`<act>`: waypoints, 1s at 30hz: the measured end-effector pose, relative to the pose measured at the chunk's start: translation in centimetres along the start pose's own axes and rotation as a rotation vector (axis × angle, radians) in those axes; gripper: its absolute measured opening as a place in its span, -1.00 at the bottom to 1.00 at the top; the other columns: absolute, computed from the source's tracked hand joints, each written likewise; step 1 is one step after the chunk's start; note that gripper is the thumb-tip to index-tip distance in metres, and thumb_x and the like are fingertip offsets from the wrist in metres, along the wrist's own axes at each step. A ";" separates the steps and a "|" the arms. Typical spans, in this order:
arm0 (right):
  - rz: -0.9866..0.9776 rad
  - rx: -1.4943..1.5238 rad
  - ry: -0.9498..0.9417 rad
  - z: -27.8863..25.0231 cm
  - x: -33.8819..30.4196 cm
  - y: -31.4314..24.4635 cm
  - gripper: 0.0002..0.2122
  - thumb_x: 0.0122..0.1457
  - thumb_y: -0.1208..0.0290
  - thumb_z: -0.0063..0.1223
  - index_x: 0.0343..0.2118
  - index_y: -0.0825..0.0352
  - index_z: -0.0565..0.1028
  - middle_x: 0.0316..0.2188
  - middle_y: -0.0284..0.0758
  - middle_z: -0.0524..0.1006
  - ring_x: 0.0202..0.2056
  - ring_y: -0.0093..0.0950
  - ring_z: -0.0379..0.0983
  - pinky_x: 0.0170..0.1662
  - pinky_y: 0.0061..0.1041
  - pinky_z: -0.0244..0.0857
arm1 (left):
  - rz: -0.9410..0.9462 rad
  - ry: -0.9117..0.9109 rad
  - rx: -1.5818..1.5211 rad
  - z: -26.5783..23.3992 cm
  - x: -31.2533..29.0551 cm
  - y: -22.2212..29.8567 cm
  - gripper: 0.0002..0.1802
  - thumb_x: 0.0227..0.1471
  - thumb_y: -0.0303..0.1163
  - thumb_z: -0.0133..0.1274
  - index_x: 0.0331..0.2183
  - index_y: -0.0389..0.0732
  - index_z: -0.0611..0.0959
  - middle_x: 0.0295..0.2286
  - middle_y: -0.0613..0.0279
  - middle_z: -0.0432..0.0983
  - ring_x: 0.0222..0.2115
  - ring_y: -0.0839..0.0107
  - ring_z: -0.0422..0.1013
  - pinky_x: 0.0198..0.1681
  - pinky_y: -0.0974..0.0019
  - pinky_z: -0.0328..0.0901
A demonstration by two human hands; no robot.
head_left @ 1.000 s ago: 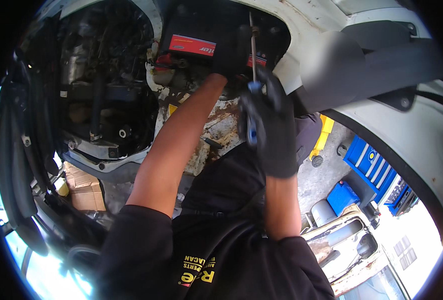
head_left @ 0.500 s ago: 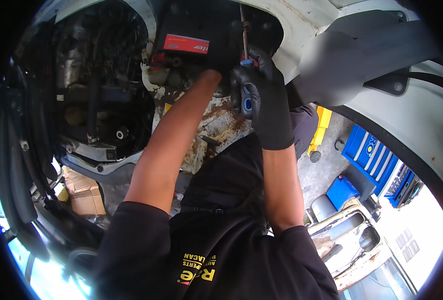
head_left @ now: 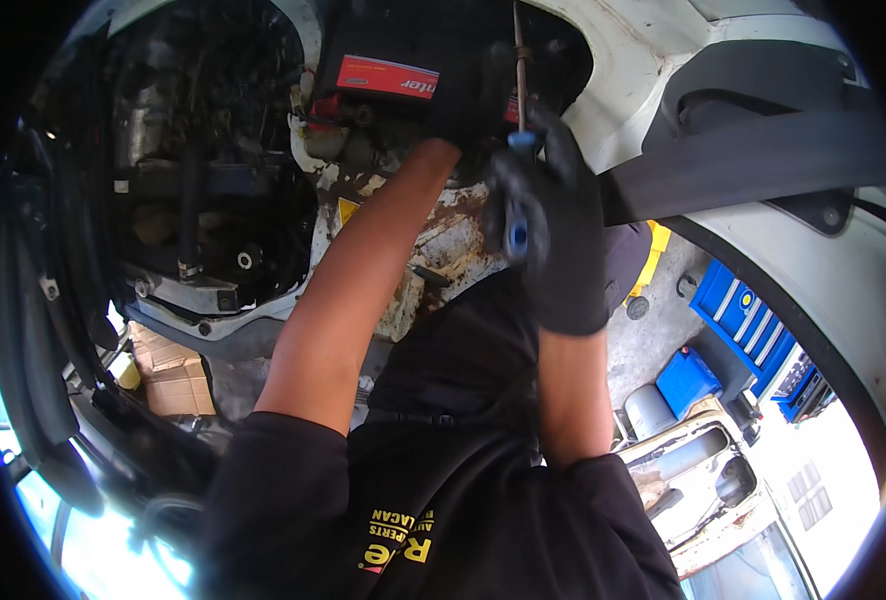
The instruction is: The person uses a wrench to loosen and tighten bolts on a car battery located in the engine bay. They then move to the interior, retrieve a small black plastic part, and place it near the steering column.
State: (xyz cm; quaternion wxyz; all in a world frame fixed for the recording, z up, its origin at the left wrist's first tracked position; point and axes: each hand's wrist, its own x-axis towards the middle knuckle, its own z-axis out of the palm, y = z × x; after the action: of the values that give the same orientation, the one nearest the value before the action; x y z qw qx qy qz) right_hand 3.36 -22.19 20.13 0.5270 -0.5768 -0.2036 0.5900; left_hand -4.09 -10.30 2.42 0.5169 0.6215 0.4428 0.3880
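Note:
My right hand (head_left: 558, 215), in a black glove, is wrapped round the blue handle of a screwdriver (head_left: 522, 90). Its long shaft points away from me, past the right side of a dark car battery (head_left: 383, 35) with a red label. My left hand (head_left: 466, 105), also in a dark glove, reaches in against the battery's near side. Its fingers are lost in the shadow, so what they touch does not show. Beneath my hands lies a rusty, peeling white metal panel (head_left: 453, 240).
Left of my arm is a dark engine bay (head_left: 203, 190). A wide dark strap (head_left: 743, 165) crosses at the right. Beyond the sill stand a blue tool chest (head_left: 743, 310), a yellow object (head_left: 655, 255) and a worn door panel (head_left: 693, 455). Cardboard (head_left: 173, 375) lies lower left.
My right hand has drawn back a little toward me and is blurred by motion, still round the screwdriver. The whole view has shifted slightly. My left hand stays by the battery.

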 end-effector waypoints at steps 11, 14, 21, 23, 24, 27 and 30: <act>-0.058 0.043 -0.105 -1.1 2.0 0.9 -0.57 0.27 0.38 0.02 0.18 0.37 0.38 -0.53 -0.38 0.46 -0.67 -0.65 0.34 -0.63 -0.66 0.14 | 0.064 0.085 0.036 0.5 0.5 -1.3 -0.60 0.34 -0.16 -0.07 -0.27 -0.30 0.68 -0.45 -0.10 0.61 -0.38 -0.01 0.55 -0.28 0.04 0.36; 0.045 0.032 0.014 -0.6 -1.9 1.1 -0.56 0.25 0.55 0.00 0.20 0.39 0.30 -0.47 -0.35 0.45 -0.61 -0.62 0.36 -0.59 -0.61 0.20 | 0.123 0.089 0.073 0.4 0.2 -1.2 -0.59 0.34 -0.15 -0.08 -0.27 -0.29 0.68 -0.46 -0.10 0.60 -0.39 0.01 0.55 -0.28 0.06 0.36; -0.098 -0.089 -0.035 -0.6 -0.2 0.9 -0.63 0.26 0.49 0.02 0.12 0.41 0.37 -0.52 -0.36 0.46 -0.67 -0.64 0.35 -0.61 -0.62 0.17 | 0.135 0.124 0.041 0.9 0.4 -1.0 -0.58 0.35 -0.13 -0.09 -0.25 -0.29 0.66 -0.44 -0.08 0.59 -0.39 0.07 0.54 -0.28 0.09 0.36; -0.082 -0.076 -0.086 -1.2 2.5 1.1 -0.65 0.27 0.46 0.02 0.11 0.40 0.38 -0.51 -0.37 0.47 -0.66 -0.64 0.35 -0.61 -0.63 0.18 | 0.152 0.118 0.068 0.7 0.6 -1.1 -0.57 0.35 -0.12 -0.10 -0.24 -0.29 0.66 -0.44 -0.09 0.59 -0.37 0.05 0.55 -0.27 0.08 0.37; -0.085 -0.029 -0.079 -0.9 1.9 1.2 -0.61 0.26 0.49 0.01 0.15 0.39 0.37 -0.52 -0.36 0.47 -0.65 -0.63 0.36 -0.61 -0.64 0.19 | 0.152 0.104 0.073 0.5 0.6 -1.1 -0.57 0.35 -0.11 -0.11 -0.24 -0.29 0.65 -0.44 -0.09 0.59 -0.36 0.04 0.56 -0.27 0.08 0.37; -0.028 -0.023 0.001 -0.1 -1.9 1.0 -0.56 0.24 0.51 0.01 0.20 0.39 0.34 -0.52 -0.35 0.47 -0.66 -0.61 0.36 -0.62 -0.62 0.19 | 0.161 0.114 0.054 0.6 0.2 -1.4 -0.57 0.35 -0.11 -0.13 -0.23 -0.27 0.65 -0.44 -0.10 0.59 -0.34 0.01 0.56 -0.26 0.06 0.37; 0.022 0.068 0.087 0.6 -4.4 0.5 -0.53 0.23 0.53 0.01 0.22 0.41 0.31 -0.52 -0.32 0.47 -0.67 -0.60 0.35 -0.64 -0.62 0.17 | 0.205 0.130 0.119 1.3 0.8 -2.3 -0.58 0.35 -0.11 -0.13 -0.22 -0.24 0.65 -0.43 -0.09 0.59 -0.32 -0.02 0.55 -0.26 0.05 0.37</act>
State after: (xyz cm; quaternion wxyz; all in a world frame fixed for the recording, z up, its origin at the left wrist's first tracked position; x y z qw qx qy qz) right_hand 1.66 -25.94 21.89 0.5484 -0.5858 -0.1539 0.5766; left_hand -2.92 -9.78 -0.02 0.4068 0.6666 0.4316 0.4516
